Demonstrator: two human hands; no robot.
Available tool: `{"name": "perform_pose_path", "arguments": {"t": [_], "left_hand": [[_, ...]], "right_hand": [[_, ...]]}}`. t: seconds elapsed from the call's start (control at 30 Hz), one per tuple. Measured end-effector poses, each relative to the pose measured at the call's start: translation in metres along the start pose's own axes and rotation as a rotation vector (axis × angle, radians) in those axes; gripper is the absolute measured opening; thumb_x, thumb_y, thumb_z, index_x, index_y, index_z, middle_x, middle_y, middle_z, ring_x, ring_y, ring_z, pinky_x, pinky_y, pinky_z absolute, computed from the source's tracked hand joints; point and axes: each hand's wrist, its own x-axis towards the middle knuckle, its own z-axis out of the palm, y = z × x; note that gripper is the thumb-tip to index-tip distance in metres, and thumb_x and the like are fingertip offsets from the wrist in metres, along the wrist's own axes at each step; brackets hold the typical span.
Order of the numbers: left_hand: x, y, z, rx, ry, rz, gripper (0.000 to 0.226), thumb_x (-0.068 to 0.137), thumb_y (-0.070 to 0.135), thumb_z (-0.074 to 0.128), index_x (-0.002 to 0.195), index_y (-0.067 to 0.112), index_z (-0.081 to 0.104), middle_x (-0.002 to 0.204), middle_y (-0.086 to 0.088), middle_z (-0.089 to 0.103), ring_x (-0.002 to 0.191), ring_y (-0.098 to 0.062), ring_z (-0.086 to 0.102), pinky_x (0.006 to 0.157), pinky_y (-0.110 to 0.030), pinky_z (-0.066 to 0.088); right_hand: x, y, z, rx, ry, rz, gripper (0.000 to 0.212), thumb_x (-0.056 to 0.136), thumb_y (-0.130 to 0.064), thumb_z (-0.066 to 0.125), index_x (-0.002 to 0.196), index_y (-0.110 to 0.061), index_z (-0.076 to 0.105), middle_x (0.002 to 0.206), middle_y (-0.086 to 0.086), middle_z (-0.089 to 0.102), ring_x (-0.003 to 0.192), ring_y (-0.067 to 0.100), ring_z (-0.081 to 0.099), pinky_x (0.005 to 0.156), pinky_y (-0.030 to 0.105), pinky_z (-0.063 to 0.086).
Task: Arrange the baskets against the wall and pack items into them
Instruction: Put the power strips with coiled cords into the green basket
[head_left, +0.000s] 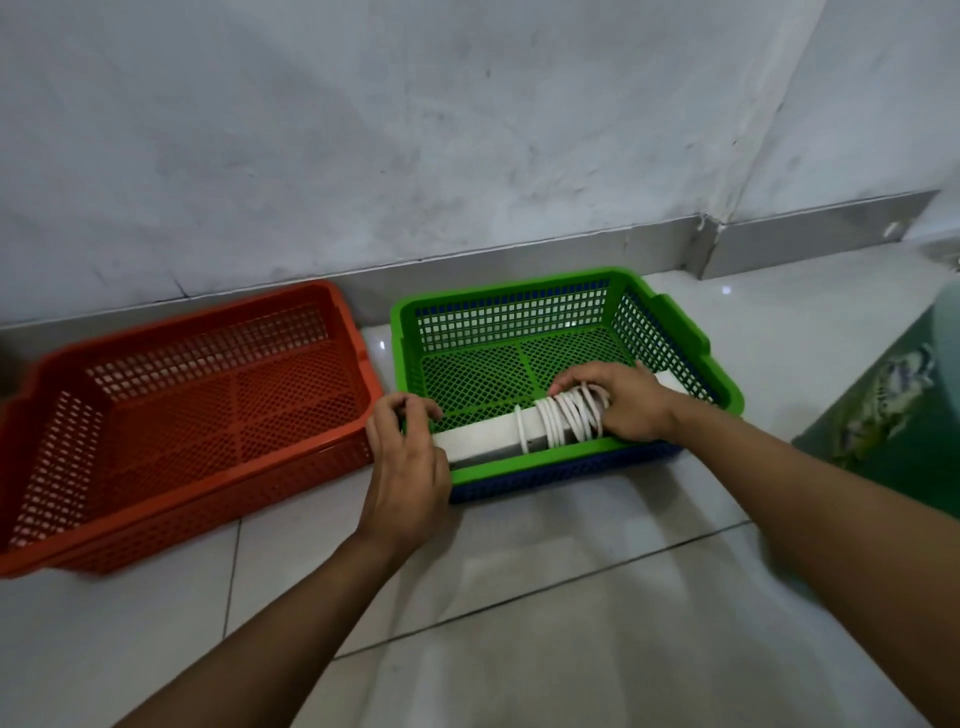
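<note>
A green mesh basket (680, 332) stands on the floor by the wall, nested inside a blue basket (545, 475) whose wall shows under it. Along the green basket's near wall lies a long white power strip (480, 439) with its white cord (569, 415) wound around it. My left hand (408, 467) holds the strip's left end over the basket's near left corner. My right hand (621, 402) grips the right end, over the cord coils. To the left, an empty orange basket (343, 312) sits with its far end near the wall.
A grey wall with a metallic skirting (571, 254) runs behind the baskets. Glossy white floor tiles (545, 597) lie in front. A green patterned object (883, 415) stands at the right edge, with a pale rounded thing above it.
</note>
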Motion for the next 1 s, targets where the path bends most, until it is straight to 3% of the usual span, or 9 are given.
{"name": "perform_pose_path", "arguments": {"t": [0.17, 0.23, 0.33, 0.43, 0.57, 0.77, 0.87, 1.0], "left_hand": [[0.002, 0.004, -0.003, 0.095, -0.044, -0.004, 0.031, 0.079, -0.005, 0.048, 0.109, 0.004, 0.050, 0.114, -0.019, 0.040, 0.107, -0.031, 0.039, 0.093, -0.034, 0.035], [0.003, 0.010, -0.005, 0.181, -0.052, -0.012, 0.028, 0.084, 0.007, 0.051, 0.111, 0.005, 0.049, 0.114, -0.019, 0.042, 0.106, -0.034, 0.042, 0.089, -0.042, 0.040], [0.000, 0.028, -0.005, 0.287, -0.101, 0.010, 0.032, 0.089, 0.029, 0.049, 0.117, 0.013, 0.046, 0.121, -0.014, 0.041, 0.112, -0.030, 0.041, 0.095, -0.043, 0.034], [-0.005, 0.065, 0.002, 0.293, -0.166, 0.111, 0.033, 0.091, 0.038, 0.043, 0.117, 0.019, 0.045, 0.123, -0.008, 0.040, 0.111, -0.026, 0.039, 0.094, -0.042, 0.031], [-0.017, 0.131, 0.015, 0.289, -0.253, 0.292, 0.031, 0.091, 0.041, 0.038, 0.114, 0.020, 0.042, 0.121, -0.007, 0.040, 0.108, -0.026, 0.038, 0.088, -0.041, 0.031], [-0.060, 0.219, 0.043, 0.128, -0.552, 0.322, 0.035, 0.088, 0.035, 0.046, 0.118, 0.019, 0.038, 0.119, -0.008, 0.039, 0.111, -0.027, 0.038, 0.086, -0.038, 0.032], [-0.094, 0.254, 0.061, 0.070, -0.798, 0.239, 0.046, 0.087, 0.038, 0.050, 0.125, 0.016, 0.034, 0.127, -0.013, 0.039, 0.118, -0.032, 0.040, 0.094, -0.043, 0.038], [-0.133, 0.279, 0.083, -0.160, -1.027, 0.124, 0.083, 0.084, 0.039, 0.060, 0.143, 0.010, 0.011, 0.146, -0.015, 0.032, 0.128, -0.030, 0.041, 0.104, -0.042, 0.040]], "right_hand": [[-0.018, -0.001, -0.008, -0.121, -0.078, -0.104, 0.066, 0.081, 0.009, 0.049, 0.137, -0.026, 0.047, 0.146, 0.010, 0.041, 0.135, 0.026, 0.038, 0.111, 0.040, 0.031], [-0.031, -0.003, -0.011, -0.145, -0.101, -0.068, 0.070, 0.081, 0.007, 0.044, 0.141, -0.028, 0.039, 0.154, 0.010, 0.027, 0.140, 0.027, 0.028, 0.112, 0.042, 0.030], [-0.055, -0.006, -0.011, -0.200, -0.109, -0.029, 0.064, 0.088, -0.005, 0.044, 0.144, -0.031, 0.032, 0.158, 0.003, 0.016, 0.140, 0.029, 0.027, 0.110, 0.046, 0.032], [-0.087, -0.010, -0.021, -0.354, -0.120, -0.050, 0.061, 0.091, -0.023, 0.050, 0.146, -0.033, 0.025, 0.158, 0.003, 0.019, 0.136, 0.030, 0.033, 0.109, 0.044, 0.034], [-0.147, -0.012, -0.042, -0.299, -0.066, -0.087, 0.062, 0.088, -0.024, 0.052, 0.145, -0.028, 0.027, 0.150, 0.007, 0.033, 0.131, 0.029, 0.038, 0.105, 0.040, 0.037], [-0.244, 0.018, -0.052, -0.333, -0.036, -0.094, 0.047, 0.088, -0.015, 0.051, 0.133, -0.021, 0.041, 0.123, 0.012, 0.053, 0.109, 0.030, 0.053, 0.090, 0.040, 0.047], [-0.285, 0.048, -0.054, -0.387, -0.062, -0.049, 0.050, 0.089, -0.012, 0.049, 0.137, -0.021, 0.041, 0.132, 0.011, 0.052, 0.115, 0.030, 0.052, 0.093, 0.040, 0.047], [-0.326, 0.079, -0.052, -0.436, -0.173, 0.089, 0.056, 0.086, -0.018, 0.054, 0.139, -0.024, 0.038, 0.143, 0.009, 0.043, 0.124, 0.029, 0.046, 0.098, 0.040, 0.042]]}}
